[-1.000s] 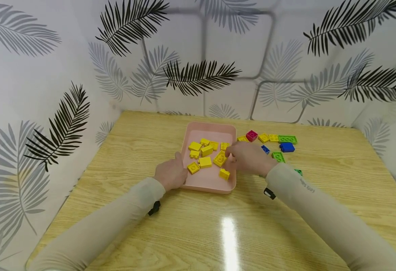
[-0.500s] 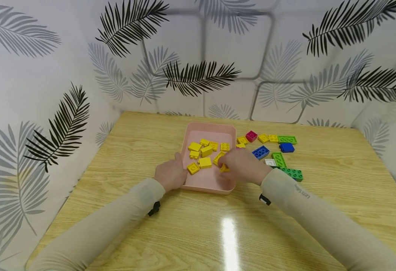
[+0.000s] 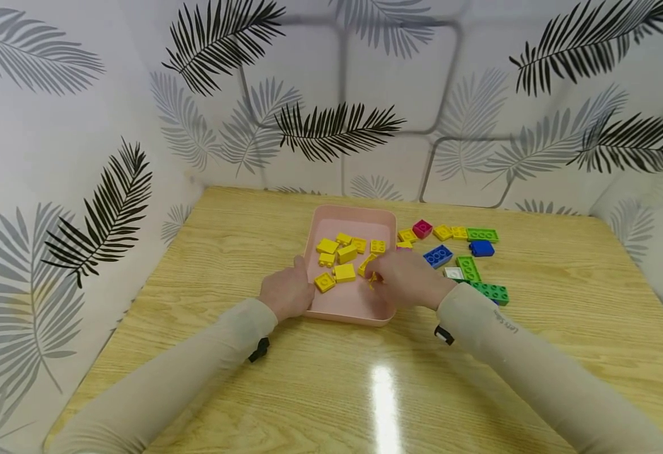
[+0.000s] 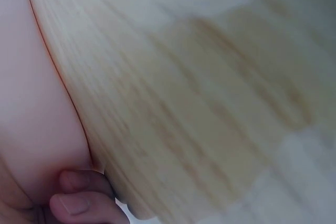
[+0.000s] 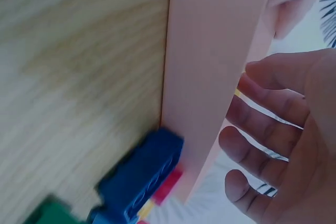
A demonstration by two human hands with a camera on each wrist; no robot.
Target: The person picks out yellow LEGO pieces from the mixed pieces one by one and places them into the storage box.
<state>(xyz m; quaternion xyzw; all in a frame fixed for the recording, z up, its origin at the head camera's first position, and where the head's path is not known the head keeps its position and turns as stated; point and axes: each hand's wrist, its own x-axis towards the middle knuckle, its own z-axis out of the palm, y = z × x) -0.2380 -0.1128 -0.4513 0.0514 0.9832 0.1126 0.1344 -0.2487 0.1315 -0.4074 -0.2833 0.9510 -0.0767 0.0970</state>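
Observation:
A shallow pink tray (image 3: 344, 308) on the wooden table holds several yellow toy bricks (image 3: 344, 273). My left hand (image 3: 287, 291) grips the tray's near left side, thumb up at the rim; the left wrist view has its fingertips (image 4: 76, 204) curled against the pink wall. Reaching over the right wall, my right hand (image 3: 407, 279) pinches a small yellow brick (image 3: 373, 282), mostly hidden behind the fingers. In the right wrist view a bit of yellow (image 5: 237, 92) peeks out at the thumb and fingertips, just past the tray wall (image 5: 210, 40).
Right of the tray lie loose bricks: a red one (image 3: 422, 228), a long blue one (image 3: 438, 256), a white one (image 3: 453, 272), a dark green one (image 3: 492, 292), several light green and yellow ones. One blue brick (image 5: 142, 174) is close by the tray's outer wall.
My right hand has moved down and slightly left inside the tray, onto the yellow brick at the near right, uncovering blue and green bricks behind it. The left hand has kept its place.

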